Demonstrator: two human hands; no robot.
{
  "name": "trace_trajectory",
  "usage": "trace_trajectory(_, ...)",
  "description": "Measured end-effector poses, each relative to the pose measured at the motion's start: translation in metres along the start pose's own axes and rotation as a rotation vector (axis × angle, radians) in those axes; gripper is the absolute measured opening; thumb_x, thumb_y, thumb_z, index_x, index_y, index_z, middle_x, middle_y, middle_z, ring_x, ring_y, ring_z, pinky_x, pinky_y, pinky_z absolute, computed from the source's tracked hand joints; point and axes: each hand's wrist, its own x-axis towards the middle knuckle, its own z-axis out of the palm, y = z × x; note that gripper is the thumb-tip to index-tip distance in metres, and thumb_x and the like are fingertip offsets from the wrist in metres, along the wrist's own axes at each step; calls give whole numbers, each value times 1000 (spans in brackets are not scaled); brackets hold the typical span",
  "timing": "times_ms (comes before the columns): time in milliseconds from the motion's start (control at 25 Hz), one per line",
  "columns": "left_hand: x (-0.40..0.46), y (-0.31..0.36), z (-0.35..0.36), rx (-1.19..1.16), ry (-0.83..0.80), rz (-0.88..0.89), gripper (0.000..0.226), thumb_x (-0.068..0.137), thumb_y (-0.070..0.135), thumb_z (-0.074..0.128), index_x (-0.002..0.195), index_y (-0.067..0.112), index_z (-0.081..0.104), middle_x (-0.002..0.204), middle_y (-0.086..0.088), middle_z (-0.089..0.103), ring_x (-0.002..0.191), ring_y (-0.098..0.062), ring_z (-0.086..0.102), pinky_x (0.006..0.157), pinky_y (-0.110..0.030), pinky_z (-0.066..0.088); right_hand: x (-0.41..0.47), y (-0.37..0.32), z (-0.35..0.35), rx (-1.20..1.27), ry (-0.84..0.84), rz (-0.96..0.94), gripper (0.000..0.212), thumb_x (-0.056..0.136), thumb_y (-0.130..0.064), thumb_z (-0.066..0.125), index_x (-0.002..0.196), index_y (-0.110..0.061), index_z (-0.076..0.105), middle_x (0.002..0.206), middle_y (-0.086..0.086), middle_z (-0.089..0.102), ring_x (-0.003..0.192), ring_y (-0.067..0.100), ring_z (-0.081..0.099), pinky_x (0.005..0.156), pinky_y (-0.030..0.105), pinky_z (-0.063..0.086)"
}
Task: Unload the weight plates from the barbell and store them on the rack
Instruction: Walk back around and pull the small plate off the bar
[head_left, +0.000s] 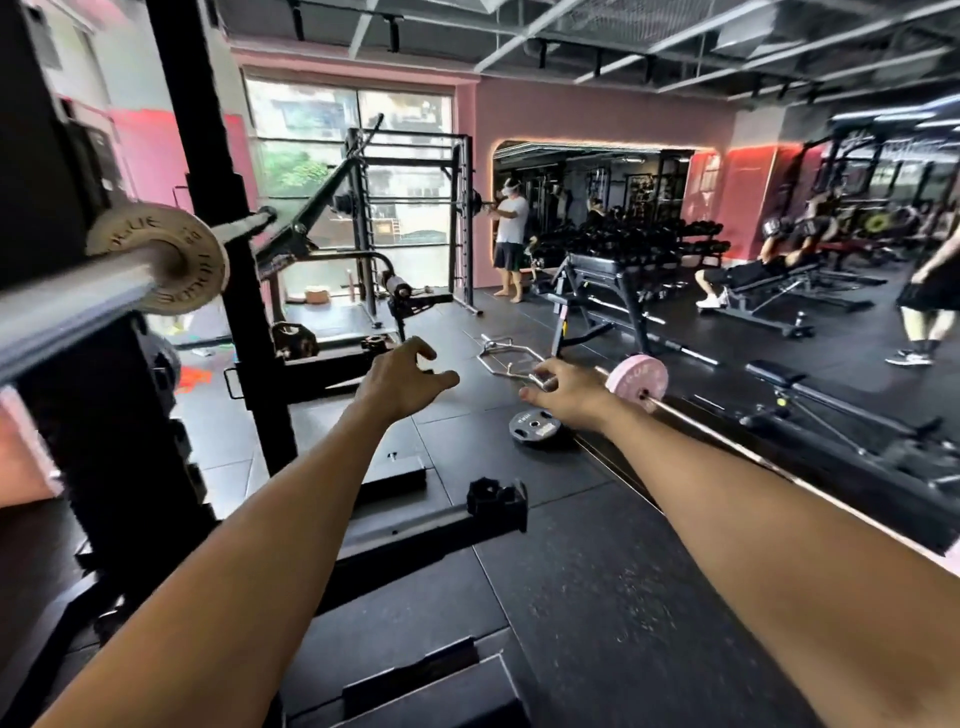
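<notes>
Both arms outstretched | left hand (402, 375) grip released | right hand (563, 392) grip released — barbell (727, 436) runs away leftward, pink plate (638, 382) on it

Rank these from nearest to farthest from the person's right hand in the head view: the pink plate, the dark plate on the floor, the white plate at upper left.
From the right hand:
1. Pink plate, just right, on the barbell.
2. Dark plate, flat on the floor just below; almost as close.
3. White plate, far left, raised.

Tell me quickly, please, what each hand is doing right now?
Left hand: open, fingers loosely curled, holding nothing.
Right hand: open, holding nothing.
</notes>
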Motion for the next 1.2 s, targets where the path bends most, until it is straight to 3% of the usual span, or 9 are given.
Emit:
trace_trajectory(400,120,-108,173,53,-245,-149,37,75,49,70,106,31,62,89,-4,67,84,-20,60,75,-29,47,153,129,98,-73,-161,208,45,90,-39,59,130,-19,51,132,10,55,121,28,52,104,35,40)
trace_trajectory(600,149,-172,262,102,-438,-229,40,77,44,72,112,27,65,108,-2,66,91,-17,59,76,-22,41,212,187,169,-160,-283,304,40,90,-36,57,126,-19,53,129,10,58,118,29,53,100,38,44)
trace_trajectory(840,137,-238,346,102,-663,-225,54,66,40,83,116,32,65,118,-3,46,110,-20,52,96,-23,39,235,252,244,-257,-443,375,42,91,-28,57,131,-19,49,130,13,56,116,33,54,97,40,45)
trace_trajectory(920,136,-248,361,89,-659,-199,52,63,38,84,112,34,68,118,-3,46,112,-22,50,102,-31,42,238,264,256,-263,-456,365,42,91,-25,58,131,-20,49,128,14,57,114,34,55,96,42,46)
trace_trajectory(1000,135,-253,369,102,-624,-151,42,63,39,84,103,33,72,116,-5,48,110,-24,51,98,-38,46,240,271,261,-265,-454,346,39,90,-22,59,128,-21,51,125,13,59,111,34,56,94,42,48)
trace_trajectory(1200,135,-260,364,68,-629,-50,30,68,26,85,96,20,76,127,-7,50,107,-27,56,94,-36,47,238,271,258,-221,-402,327,25,89,-22,62,114,-22,64,119,12,63,106,31,59,90,37,48)
